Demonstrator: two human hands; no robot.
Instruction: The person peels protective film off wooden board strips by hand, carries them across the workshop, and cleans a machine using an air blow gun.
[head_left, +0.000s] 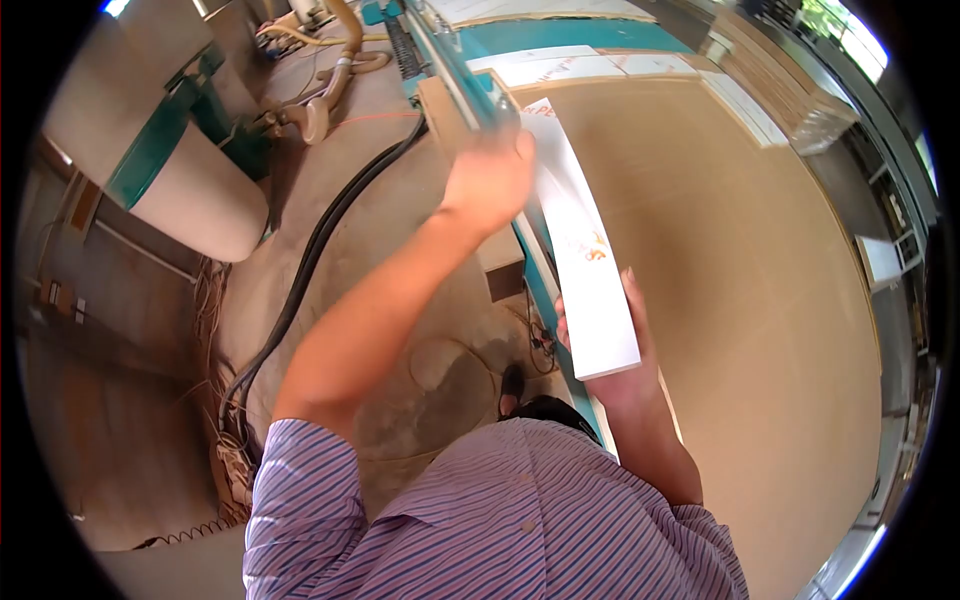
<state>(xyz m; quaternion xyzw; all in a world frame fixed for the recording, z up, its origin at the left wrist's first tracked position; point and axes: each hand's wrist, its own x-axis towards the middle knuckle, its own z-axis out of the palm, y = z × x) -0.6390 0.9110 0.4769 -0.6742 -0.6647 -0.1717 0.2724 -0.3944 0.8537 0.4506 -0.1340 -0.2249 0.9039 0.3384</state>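
Observation:
A long white board strip (585,270) with orange print on its top face lies lengthwise in front of me. My right hand (615,375) cups its near end from below, thumb along the right edge and fingertips showing at the left edge. Beside the strip's far end, on its left, is my left hand (490,180). Motion smears its fingers, so whether it touches the strip or holds anything is unclear.
A broad brown board (740,280) covers the worktable to the right. Stacked panels (780,85) stand at the far right. Black hoses (320,230) cross the floor on the left, near a pale cylindrical container (200,190). A teal machine rail (455,65) runs ahead.

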